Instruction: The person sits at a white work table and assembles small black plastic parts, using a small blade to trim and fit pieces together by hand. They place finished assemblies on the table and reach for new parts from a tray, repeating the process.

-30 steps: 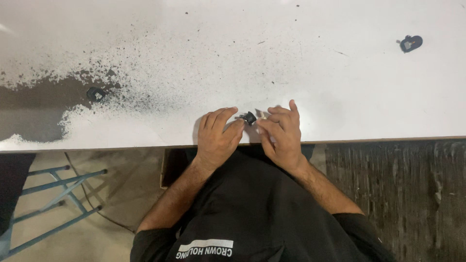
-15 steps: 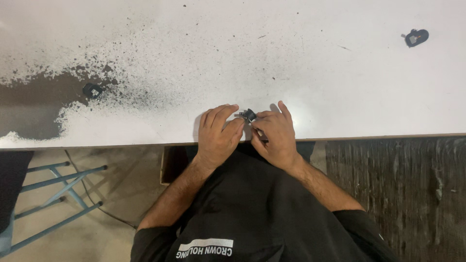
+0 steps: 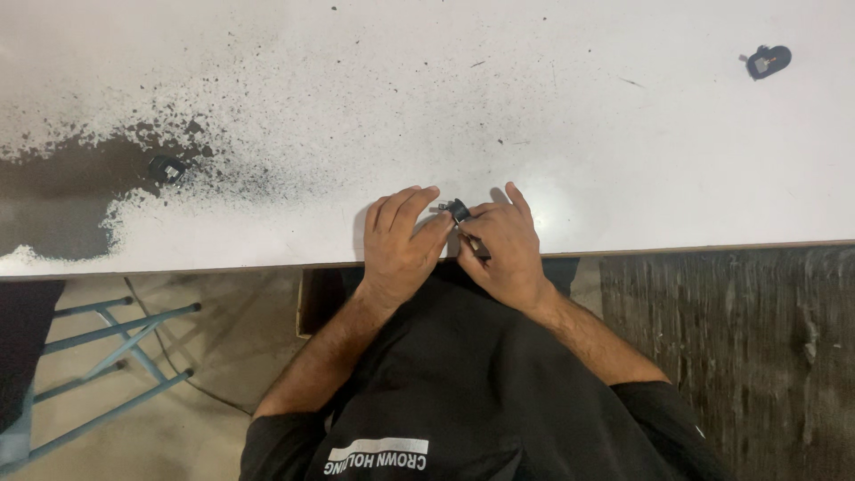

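Black part [image 3: 458, 210], small and hard-looking with a bit of pale metal showing, sits pinched between both hands near the front edge of the table [image 3: 623, 134]. Left hand [image 3: 401, 242] lies flat, its fingers together and stretched out, the tips pressed to the part. Right hand [image 3: 499, 245] has thumb and forefinger closed on the part from the other side. White tabletop is smooth, worn to a dark grey speckled patch [image 3: 62, 191] at far left. A round black piece [image 3: 166, 167] lies in that patch; another black piece [image 3: 768, 61] lies far right, well apart. Black shirt [image 3: 463, 383] bears a white rectangular label [image 3: 378, 452] low on its front. Blue metal stool [image 3: 98, 347] stands at the left.
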A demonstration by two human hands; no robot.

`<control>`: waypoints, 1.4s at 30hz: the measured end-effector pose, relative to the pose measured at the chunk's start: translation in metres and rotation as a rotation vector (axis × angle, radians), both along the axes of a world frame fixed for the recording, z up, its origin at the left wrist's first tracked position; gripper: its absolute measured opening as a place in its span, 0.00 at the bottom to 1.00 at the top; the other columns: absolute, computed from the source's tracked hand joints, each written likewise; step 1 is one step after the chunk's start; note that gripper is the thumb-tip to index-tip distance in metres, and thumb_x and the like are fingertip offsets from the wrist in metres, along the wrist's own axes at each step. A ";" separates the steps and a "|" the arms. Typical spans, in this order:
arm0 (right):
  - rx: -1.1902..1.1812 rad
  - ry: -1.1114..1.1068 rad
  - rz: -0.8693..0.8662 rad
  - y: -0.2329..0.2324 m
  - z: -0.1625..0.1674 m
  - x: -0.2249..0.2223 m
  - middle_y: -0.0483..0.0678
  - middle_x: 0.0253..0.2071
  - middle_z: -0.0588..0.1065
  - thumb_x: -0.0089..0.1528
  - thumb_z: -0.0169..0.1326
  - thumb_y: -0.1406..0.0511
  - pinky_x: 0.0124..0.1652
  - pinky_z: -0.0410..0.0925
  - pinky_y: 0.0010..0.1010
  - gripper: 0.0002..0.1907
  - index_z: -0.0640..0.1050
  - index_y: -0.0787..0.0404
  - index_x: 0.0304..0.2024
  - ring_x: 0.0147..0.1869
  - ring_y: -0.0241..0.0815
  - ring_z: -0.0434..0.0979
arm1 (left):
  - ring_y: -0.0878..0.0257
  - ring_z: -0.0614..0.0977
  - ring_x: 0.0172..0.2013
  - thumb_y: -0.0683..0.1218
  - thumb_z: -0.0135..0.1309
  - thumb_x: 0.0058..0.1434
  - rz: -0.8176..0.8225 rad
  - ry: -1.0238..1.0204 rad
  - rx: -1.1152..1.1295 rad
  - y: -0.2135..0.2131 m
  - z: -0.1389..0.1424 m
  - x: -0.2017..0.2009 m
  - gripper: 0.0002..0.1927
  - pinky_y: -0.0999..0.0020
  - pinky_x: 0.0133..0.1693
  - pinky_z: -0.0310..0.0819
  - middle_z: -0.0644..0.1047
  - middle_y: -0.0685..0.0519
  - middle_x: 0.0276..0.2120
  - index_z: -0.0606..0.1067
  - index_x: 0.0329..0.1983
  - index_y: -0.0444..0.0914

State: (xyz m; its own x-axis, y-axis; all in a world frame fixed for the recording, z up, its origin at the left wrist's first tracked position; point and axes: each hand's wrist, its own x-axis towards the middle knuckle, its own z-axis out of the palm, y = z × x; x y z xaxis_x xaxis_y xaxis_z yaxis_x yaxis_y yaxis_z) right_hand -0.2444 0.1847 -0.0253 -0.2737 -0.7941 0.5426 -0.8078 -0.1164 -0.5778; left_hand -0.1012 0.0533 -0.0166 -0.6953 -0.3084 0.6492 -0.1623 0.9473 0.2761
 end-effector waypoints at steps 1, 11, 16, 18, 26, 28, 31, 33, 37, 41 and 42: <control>-0.006 -0.006 -0.006 0.000 0.000 0.000 0.46 0.37 0.74 0.55 0.64 0.74 0.73 0.55 0.59 0.16 0.75 0.58 0.42 0.54 0.49 0.78 | 0.55 0.75 0.58 0.44 0.65 0.63 0.003 -0.009 0.037 0.000 0.000 0.000 0.07 0.55 0.57 0.67 0.76 0.51 0.56 0.81 0.43 0.41; -0.065 0.063 0.057 0.005 -0.010 -0.001 0.50 0.42 0.75 0.57 0.65 0.75 0.72 0.54 0.59 0.16 0.75 0.59 0.44 0.63 0.52 0.78 | 0.55 0.77 0.59 0.43 0.63 0.62 -0.002 -0.083 0.245 -0.004 -0.004 0.002 0.05 0.51 0.63 0.62 0.81 0.54 0.50 0.80 0.40 0.40; -0.050 0.063 0.098 0.007 -0.014 0.000 0.49 0.46 0.78 0.58 0.65 0.76 0.72 0.58 0.56 0.16 0.74 0.61 0.44 0.62 0.48 0.79 | 0.55 0.77 0.59 0.42 0.62 0.62 -0.034 -0.145 0.328 -0.007 -0.005 0.004 0.05 0.48 0.65 0.60 0.82 0.54 0.50 0.79 0.41 0.40; -0.043 0.053 0.084 0.007 -0.014 0.001 0.50 0.47 0.78 0.57 0.65 0.75 0.72 0.58 0.56 0.16 0.74 0.61 0.44 0.61 0.48 0.79 | 0.55 0.78 0.59 0.42 0.61 0.63 -0.050 -0.157 0.360 -0.008 -0.005 0.004 0.05 0.47 0.65 0.60 0.82 0.55 0.50 0.79 0.42 0.41; -0.028 0.040 0.043 0.003 -0.006 0.003 0.48 0.42 0.77 0.57 0.64 0.76 0.72 0.59 0.55 0.15 0.75 0.60 0.43 0.61 0.47 0.79 | 0.56 0.76 0.60 0.42 0.61 0.63 -0.087 -0.148 0.388 -0.011 -0.001 0.005 0.06 0.47 0.66 0.59 0.81 0.56 0.50 0.80 0.43 0.41; 0.004 0.051 0.032 0.002 -0.003 0.004 0.47 0.42 0.76 0.58 0.64 0.76 0.72 0.58 0.55 0.15 0.75 0.60 0.43 0.61 0.47 0.79 | 0.56 0.76 0.60 0.42 0.61 0.63 -0.093 -0.152 0.386 -0.012 0.000 0.005 0.06 0.47 0.66 0.58 0.81 0.56 0.50 0.80 0.43 0.41; 0.049 0.086 0.039 0.001 0.003 0.004 0.48 0.43 0.77 0.57 0.63 0.76 0.72 0.58 0.56 0.15 0.76 0.60 0.44 0.62 0.48 0.78 | 0.55 0.76 0.60 0.42 0.60 0.63 -0.101 -0.166 0.379 -0.013 0.000 0.006 0.07 0.47 0.65 0.58 0.81 0.56 0.50 0.80 0.44 0.41; 0.080 0.083 0.041 0.002 0.007 0.004 0.47 0.42 0.76 0.57 0.64 0.75 0.72 0.57 0.57 0.15 0.75 0.60 0.44 0.63 0.46 0.77 | 0.55 0.76 0.60 0.42 0.60 0.62 -0.100 -0.165 0.383 -0.012 0.001 0.006 0.07 0.47 0.65 0.58 0.81 0.57 0.49 0.80 0.43 0.42; 0.072 0.015 0.088 0.004 0.016 0.001 0.49 0.48 0.77 0.59 0.63 0.75 0.73 0.56 0.57 0.16 0.75 0.60 0.47 0.64 0.48 0.76 | 0.54 0.76 0.61 0.42 0.62 0.60 -0.067 -0.153 0.374 -0.009 0.004 0.005 0.05 0.47 0.66 0.60 0.80 0.55 0.50 0.78 0.39 0.41; 0.061 0.047 -0.020 0.013 0.025 -0.015 0.48 0.45 0.74 0.58 0.59 0.76 0.74 0.50 0.61 0.16 0.77 0.57 0.46 0.65 0.51 0.76 | 0.51 0.76 0.61 0.41 0.63 0.56 -0.029 -0.121 0.343 -0.010 0.012 0.009 0.07 0.47 0.65 0.61 0.78 0.49 0.52 0.76 0.34 0.41; 0.081 0.064 -0.077 0.014 0.026 -0.020 0.47 0.44 0.73 0.59 0.59 0.76 0.75 0.49 0.61 0.15 0.79 0.55 0.47 0.65 0.51 0.76 | 0.50 0.76 0.60 0.41 0.63 0.56 -0.016 -0.113 0.327 -0.011 0.014 0.010 0.08 0.47 0.64 0.61 0.77 0.49 0.52 0.75 0.34 0.42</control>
